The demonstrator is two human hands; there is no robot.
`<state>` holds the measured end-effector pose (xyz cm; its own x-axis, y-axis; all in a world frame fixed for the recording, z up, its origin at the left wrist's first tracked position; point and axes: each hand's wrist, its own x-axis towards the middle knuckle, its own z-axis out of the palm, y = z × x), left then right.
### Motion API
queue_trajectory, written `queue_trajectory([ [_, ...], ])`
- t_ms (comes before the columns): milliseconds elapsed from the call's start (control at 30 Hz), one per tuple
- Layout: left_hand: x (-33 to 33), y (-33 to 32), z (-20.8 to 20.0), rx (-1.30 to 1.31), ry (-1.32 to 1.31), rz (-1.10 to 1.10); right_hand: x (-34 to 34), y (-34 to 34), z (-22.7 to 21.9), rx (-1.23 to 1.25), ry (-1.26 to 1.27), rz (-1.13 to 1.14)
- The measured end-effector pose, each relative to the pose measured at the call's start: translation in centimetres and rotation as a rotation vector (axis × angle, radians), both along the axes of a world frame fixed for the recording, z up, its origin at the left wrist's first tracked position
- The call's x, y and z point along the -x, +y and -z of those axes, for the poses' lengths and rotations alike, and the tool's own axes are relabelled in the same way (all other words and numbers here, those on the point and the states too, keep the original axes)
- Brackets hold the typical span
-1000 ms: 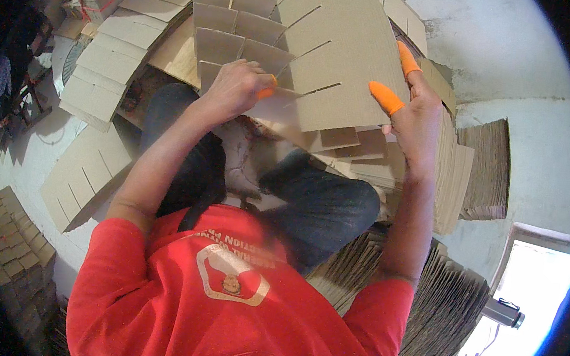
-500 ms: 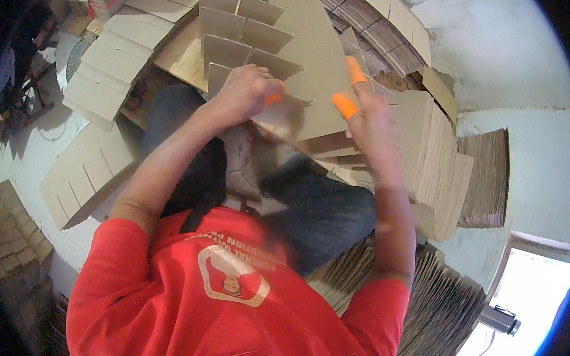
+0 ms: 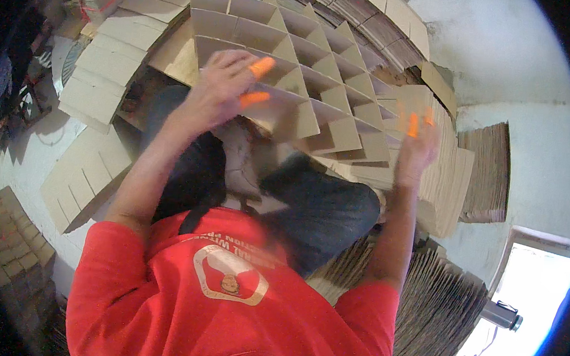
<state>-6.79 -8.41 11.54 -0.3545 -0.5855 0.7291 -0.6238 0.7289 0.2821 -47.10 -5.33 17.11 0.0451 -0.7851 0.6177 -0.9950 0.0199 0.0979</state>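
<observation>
A cardboard partition grid [image 3: 319,68] of crossed brown strips stands in front of me, forming several open cells. My left hand [image 3: 221,91] is at its near left edge, thumb and forefinger spread, with orange covers on the fingertips. It looks empty, though whether it touches the nearest strip I cannot tell. To the right of the grid, my right hand [image 3: 420,148] is held over the edge of a tall stack of cardboard sheets [image 3: 441,169]. Motion blurs its orange-covered fingers, which look apart with nothing between them.
Slotted cardboard strips [image 3: 112,53] lie in an overlapping row at the left, with another slotted pile [image 3: 86,180] below. More bundled cardboard [image 3: 349,14] lines the far side. A darker sheet stack [image 3: 483,175] leans by the right wall. Packed cardboard [image 3: 434,307] stands behind my right elbow.
The flat sheet panel over the strips has opened out into a crossed grid. My right hand has moved right, away from it; my left hand has shifted slightly left and its fingers have spread.
</observation>
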Motion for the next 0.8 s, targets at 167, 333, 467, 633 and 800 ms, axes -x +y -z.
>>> queue_trajectory([
  [167,-3.0,0.2,0.8,-0.023,-0.010,-0.171,8.4,3.6,2.6,-0.395,0.133,0.549],
  [333,-3.7,-0.2,1.6,-0.066,-0.040,-0.190,13.7,4.3,5.3,-0.250,-0.029,0.308],
  [467,-3.4,0.2,1.3,-0.076,-0.028,-0.211,13.9,4.1,4.6,-0.009,-0.297,0.471],
  [633,-4.6,0.4,1.0,-0.101,-0.066,-0.310,11.2,3.7,0.1,0.441,-0.190,0.413],
  [800,-4.5,0.5,1.0,-0.209,0.149,-0.189,-1.1,3.1,-10.5,0.491,-0.333,-0.005],
])
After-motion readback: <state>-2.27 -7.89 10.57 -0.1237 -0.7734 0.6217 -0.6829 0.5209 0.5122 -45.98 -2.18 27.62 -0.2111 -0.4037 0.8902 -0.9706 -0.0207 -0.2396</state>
